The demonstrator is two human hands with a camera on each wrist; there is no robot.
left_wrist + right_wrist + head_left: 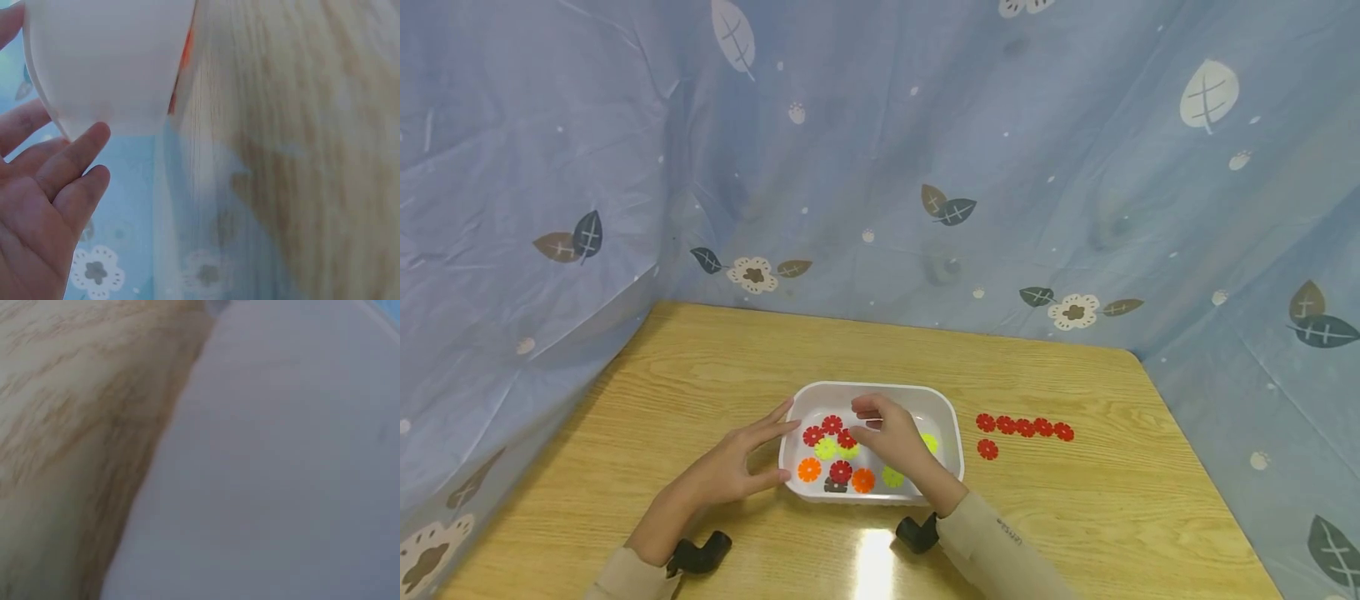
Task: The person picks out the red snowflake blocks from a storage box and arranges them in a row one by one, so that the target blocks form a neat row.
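Note:
A white tray (pixel 951 454) holds several notched plastic discs in red, orange, yellow-green and dark grey. At its left end is my left hand (pixel 730 467), thumb and fingers spread, with fingertips at the rim. The left wrist view shows those fingers (pixel 72 159) against the tray's outer wall. My right hand (pixel 891 433) reaches over the middle of the tray, fingers bent loosely and a gap between thumb and fingertips. Just beside its thumb tip lies a red disc (pixel 847 438), overlapping yellow-green discs (pixel 826 449). An orange disc (pixel 809 470) sits near the tray's left wall.
On the wooden table (pixel 1112 500), right of the tray, several red discs (pixel 1025 427) form a row, with a single red disc (pixel 987 449) in front of its left end. A blue patterned cloth (pixel 880 167) hangs behind the table and along both sides.

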